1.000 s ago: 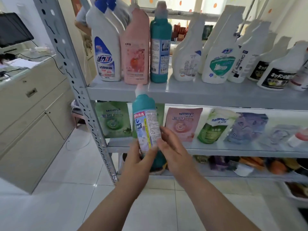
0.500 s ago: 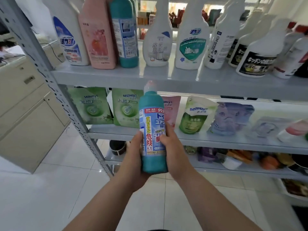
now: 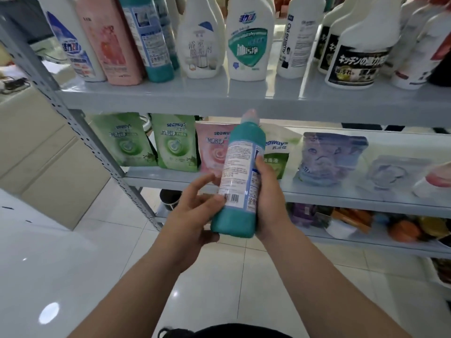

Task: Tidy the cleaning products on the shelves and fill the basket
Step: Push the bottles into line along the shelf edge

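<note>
From the head camera, the teal plastic bottle with the pale pink cap is in the air in front of the middle shelf, tilted with its cap towards the upper right and its white back label facing me. My right hand is wrapped round its right side and carries it. My left hand is loose, fingers spread, one fingertip on the label by the barcode and the thumb near the base.

I judge the step to be turning this bottle and standing it on the grey metal top shelf, next to the matching teal bottle between the pink bottle and the white spray bottle. To do it well I should let the left fingers spin the body until the printed front faces out, while the right hand takes a firm hold. Then I should lift the base clear of the shelf lip and set it down upright without knocking the tall neighbours.
</note>
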Demonstrator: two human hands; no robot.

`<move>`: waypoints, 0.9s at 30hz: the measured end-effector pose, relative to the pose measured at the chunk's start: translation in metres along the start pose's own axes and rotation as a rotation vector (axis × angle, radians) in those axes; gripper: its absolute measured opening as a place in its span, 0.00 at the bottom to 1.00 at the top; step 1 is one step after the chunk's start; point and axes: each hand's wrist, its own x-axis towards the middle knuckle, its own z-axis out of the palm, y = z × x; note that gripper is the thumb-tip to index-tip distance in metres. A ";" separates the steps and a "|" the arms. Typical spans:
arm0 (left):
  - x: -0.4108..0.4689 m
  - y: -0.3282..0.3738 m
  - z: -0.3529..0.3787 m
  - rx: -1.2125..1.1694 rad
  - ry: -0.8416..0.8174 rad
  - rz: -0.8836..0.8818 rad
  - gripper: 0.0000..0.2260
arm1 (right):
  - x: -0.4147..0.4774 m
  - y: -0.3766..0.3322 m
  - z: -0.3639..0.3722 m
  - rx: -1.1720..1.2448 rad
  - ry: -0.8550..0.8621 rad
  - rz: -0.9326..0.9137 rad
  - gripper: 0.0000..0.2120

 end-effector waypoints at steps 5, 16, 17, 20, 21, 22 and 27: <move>-0.002 -0.003 0.016 -0.245 -0.069 -0.234 0.25 | -0.001 0.008 0.004 -0.160 -0.048 -0.095 0.25; -0.001 0.017 -0.021 -0.100 -0.086 -0.125 0.15 | 0.011 0.004 0.020 0.073 0.164 0.111 0.18; -0.001 0.018 -0.026 -0.106 -0.096 -0.128 0.16 | 0.013 0.006 0.022 0.100 0.166 0.109 0.18; 0.002 0.020 -0.042 -0.140 -0.145 -0.127 0.19 | 0.015 0.017 0.035 0.126 0.172 0.117 0.21; 0.003 0.021 -0.049 -0.127 -0.169 -0.129 0.22 | 0.015 0.023 0.040 0.116 0.180 0.110 0.22; 0.003 0.020 -0.055 -0.051 -0.192 -0.123 0.26 | 0.015 0.030 0.045 0.095 0.186 0.090 0.23; 0.019 0.004 -0.094 0.600 -0.146 0.118 0.29 | 0.024 0.059 0.061 -0.136 0.093 -0.173 0.25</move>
